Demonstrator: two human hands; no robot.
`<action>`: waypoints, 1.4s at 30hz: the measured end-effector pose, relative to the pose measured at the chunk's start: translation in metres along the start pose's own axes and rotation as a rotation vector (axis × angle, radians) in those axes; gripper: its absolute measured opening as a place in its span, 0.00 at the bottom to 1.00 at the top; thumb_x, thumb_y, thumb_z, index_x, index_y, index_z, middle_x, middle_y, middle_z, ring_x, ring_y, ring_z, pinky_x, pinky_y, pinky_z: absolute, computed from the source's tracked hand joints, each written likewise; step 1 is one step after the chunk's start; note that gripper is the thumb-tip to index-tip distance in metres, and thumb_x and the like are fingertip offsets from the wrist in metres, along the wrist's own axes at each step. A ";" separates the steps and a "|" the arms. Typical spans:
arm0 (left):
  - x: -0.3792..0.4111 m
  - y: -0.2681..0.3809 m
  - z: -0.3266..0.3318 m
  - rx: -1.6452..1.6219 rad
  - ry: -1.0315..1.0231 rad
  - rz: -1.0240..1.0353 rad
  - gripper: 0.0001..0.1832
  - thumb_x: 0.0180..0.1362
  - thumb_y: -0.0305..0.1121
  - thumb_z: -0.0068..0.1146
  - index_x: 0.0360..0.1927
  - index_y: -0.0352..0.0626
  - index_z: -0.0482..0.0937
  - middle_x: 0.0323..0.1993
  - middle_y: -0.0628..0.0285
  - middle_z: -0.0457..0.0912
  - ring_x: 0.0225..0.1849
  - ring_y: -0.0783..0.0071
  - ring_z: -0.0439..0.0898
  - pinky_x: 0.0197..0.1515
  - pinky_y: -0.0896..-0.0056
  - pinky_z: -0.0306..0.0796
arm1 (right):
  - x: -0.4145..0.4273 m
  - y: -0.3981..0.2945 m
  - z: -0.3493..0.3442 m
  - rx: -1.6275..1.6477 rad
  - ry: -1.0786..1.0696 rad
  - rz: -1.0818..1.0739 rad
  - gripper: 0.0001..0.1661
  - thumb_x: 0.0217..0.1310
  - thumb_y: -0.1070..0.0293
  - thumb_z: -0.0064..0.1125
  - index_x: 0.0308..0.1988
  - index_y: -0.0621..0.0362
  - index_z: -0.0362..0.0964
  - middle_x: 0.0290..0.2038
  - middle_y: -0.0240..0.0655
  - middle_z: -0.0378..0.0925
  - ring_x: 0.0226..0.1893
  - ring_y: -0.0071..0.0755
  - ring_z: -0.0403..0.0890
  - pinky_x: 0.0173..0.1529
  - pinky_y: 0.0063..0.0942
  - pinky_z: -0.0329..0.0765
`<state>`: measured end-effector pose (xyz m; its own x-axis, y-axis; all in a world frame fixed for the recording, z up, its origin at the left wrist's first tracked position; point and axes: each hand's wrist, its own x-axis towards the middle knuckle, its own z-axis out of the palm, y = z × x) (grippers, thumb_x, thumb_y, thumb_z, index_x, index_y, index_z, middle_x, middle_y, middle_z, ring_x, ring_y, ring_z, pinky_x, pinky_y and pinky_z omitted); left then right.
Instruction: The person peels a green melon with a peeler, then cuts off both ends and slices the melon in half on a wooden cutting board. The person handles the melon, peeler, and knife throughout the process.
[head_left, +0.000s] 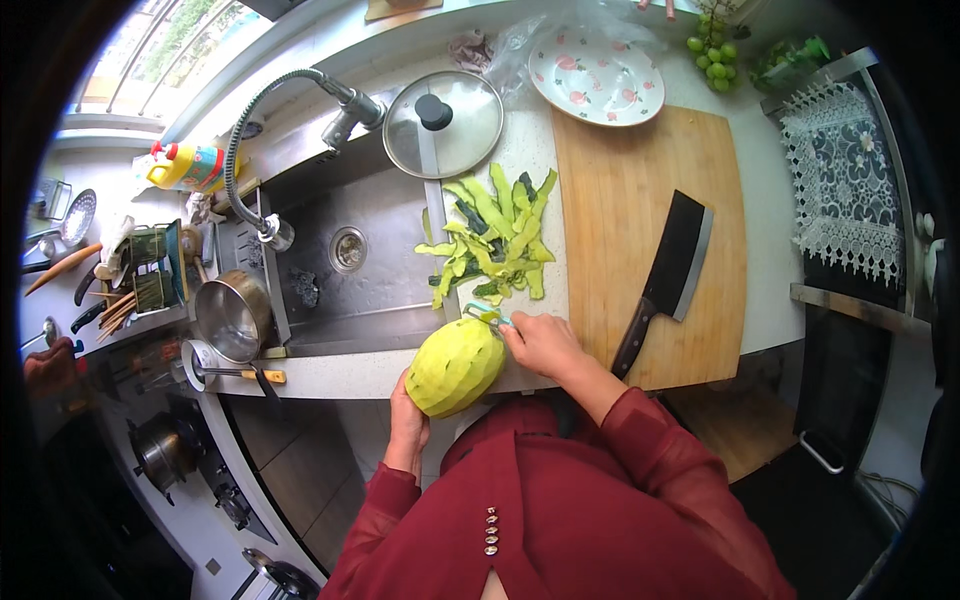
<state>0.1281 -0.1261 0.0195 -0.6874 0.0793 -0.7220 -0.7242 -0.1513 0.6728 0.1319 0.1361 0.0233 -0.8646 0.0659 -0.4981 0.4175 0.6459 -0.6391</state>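
Observation:
A large, yellow-green peeled fruit or gourd (456, 367) is held at its lower left by my left hand (407, 421), over the counter's front edge. My right hand (541, 343) grips a light-blue peeler (487, 313), whose head is at the top of the fruit. Beyond it, a heap of green peels (499, 232) lies on the counter strip and partly over the sink's right edge. To the right, a cleaver (664, 277) with a dark blade and handle rests on a wooden cutting board (600, 187).
Left of the peels is a steel sink (390, 255) with a flexible faucet (240, 150). A glass lid (442, 124) lies across its back corner. A steel pot (232, 315) stands left of the sink. A patterned plate (596, 75) overlaps the board's back edge, near green grapes (716, 60).

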 end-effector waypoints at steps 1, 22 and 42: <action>0.000 -0.001 0.000 0.001 0.006 0.006 0.16 0.69 0.30 0.42 0.56 0.37 0.74 0.51 0.59 0.79 0.50 0.70 0.78 0.55 0.69 0.72 | 0.002 -0.001 0.000 -0.017 -0.006 0.003 0.21 0.64 0.51 0.48 0.34 0.58 0.74 0.31 0.53 0.80 0.36 0.63 0.80 0.43 0.55 0.75; -0.002 -0.004 0.049 -0.080 0.026 -0.015 0.16 0.67 0.27 0.43 0.56 0.45 0.71 0.50 0.61 0.79 0.47 0.70 0.81 0.42 0.69 0.77 | -0.037 0.019 -0.085 0.128 0.111 0.035 0.20 0.65 0.54 0.49 0.49 0.56 0.69 0.36 0.53 0.79 0.38 0.63 0.79 0.42 0.53 0.74; -0.023 0.013 0.057 0.341 0.081 0.239 0.21 0.55 0.20 0.48 0.55 0.37 0.71 0.50 0.59 0.75 0.54 0.63 0.75 0.59 0.66 0.66 | -0.054 0.029 -0.101 -0.061 0.594 -0.236 0.16 0.56 0.69 0.59 0.47 0.52 0.75 0.31 0.41 0.73 0.30 0.49 0.78 0.34 0.40 0.74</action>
<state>0.1314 -0.0735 0.0536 -0.8415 0.0022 -0.5403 -0.5312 0.1795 0.8280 0.1629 0.2276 0.0909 -0.9463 0.3151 0.0728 0.1950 0.7354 -0.6490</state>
